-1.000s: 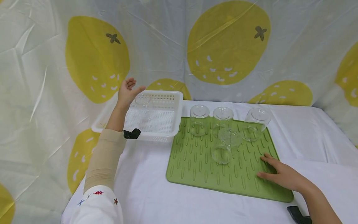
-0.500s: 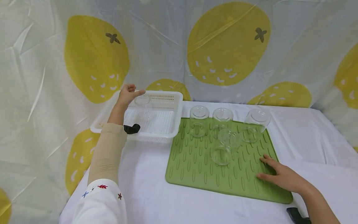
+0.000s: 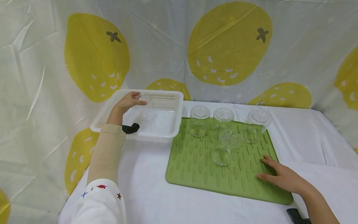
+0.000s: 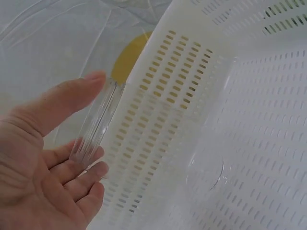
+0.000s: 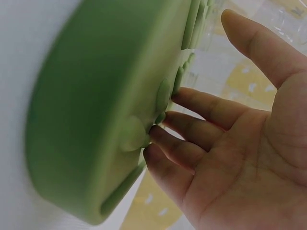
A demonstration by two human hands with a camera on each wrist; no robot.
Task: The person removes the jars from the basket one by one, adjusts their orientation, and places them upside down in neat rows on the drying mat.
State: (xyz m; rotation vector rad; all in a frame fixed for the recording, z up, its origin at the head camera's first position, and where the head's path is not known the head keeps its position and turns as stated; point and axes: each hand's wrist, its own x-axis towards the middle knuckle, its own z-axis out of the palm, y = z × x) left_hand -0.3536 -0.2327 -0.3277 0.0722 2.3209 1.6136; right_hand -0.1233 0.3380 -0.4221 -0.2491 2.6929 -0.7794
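Note:
At the back left, my left hand point(image 3: 128, 100) reaches into a white slotted plastic basket point(image 3: 166, 123). Thumb and fingers pinch the upper end of a clear drinking glass point(image 4: 98, 122), which stands upside down in the basket. In the left wrist view the thumb lies at one edge of its thick base and the fingertips at the opposite edge. My right hand point(image 3: 283, 175) rests with spread, relaxed fingers on the right part of a green ridged drying mat point(image 3: 193, 169); its fingertips touch the mat's ridges in the right wrist view.
Several more clear glasses stand upside down on the mat, among them one at its back left point(image 3: 199, 121), one at its back right point(image 3: 255, 126) and a nearer glass point(image 3: 223, 152). A lemon-print curtain point(image 3: 167, 46) hangs behind the white-covered table point(image 3: 156, 193).
My left hand has come down from above the basket, and its thumb and fingers have closed around the glass's upper end. The right hand has stayed in place on the mat.

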